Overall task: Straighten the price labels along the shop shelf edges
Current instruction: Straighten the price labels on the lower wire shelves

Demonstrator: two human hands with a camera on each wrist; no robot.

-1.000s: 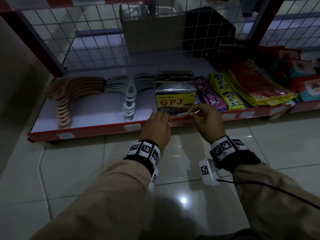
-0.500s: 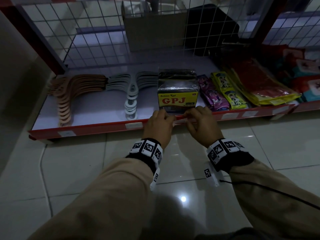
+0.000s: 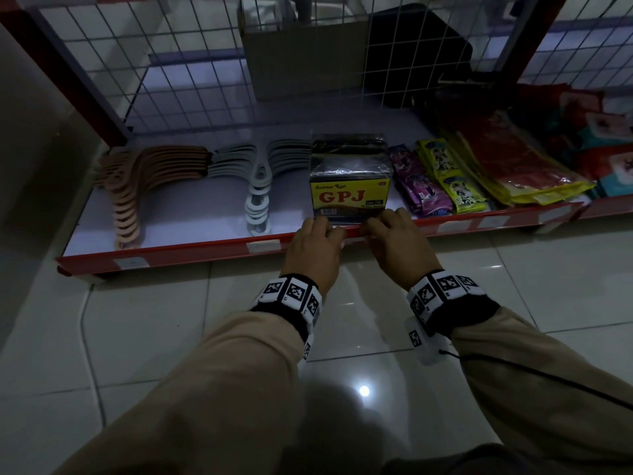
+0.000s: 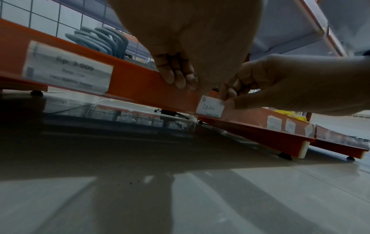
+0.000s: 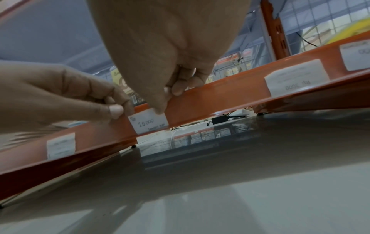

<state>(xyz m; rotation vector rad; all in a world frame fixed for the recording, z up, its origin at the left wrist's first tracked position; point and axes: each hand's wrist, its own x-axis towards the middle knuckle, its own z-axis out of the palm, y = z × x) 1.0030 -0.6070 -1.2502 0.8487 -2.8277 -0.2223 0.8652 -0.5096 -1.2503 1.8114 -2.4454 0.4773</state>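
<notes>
A small white price label [image 4: 210, 107] marked 10.000 sits on the red shelf edge [image 3: 191, 250], tilted slightly against it. My right hand [image 3: 383, 224] pinches the label's right end, thumb in front and fingers [image 5: 180, 88] curled over the top of the edge. My left hand [image 3: 320, 231] grips the shelf edge just left of the label [image 5: 149, 122], its thumb tip beside the label's corner. In the head view both hands hide the label. Other labels [image 3: 262, 246] [image 4: 68, 68] [image 5: 296, 77] sit flat along the edge.
On the low shelf lie tan hangers [image 3: 137, 186], white hangers [image 3: 258, 186], a yellow GPJ pack [image 3: 351, 190] right behind my hands, and coloured sachets [image 3: 421, 180]. A wire mesh [image 3: 171, 80] backs the shelf. Glossy tile floor [image 3: 137, 320] lies below.
My right hand has brought the label down from above the shelf edge onto its front. The two hands have drawn closer together.
</notes>
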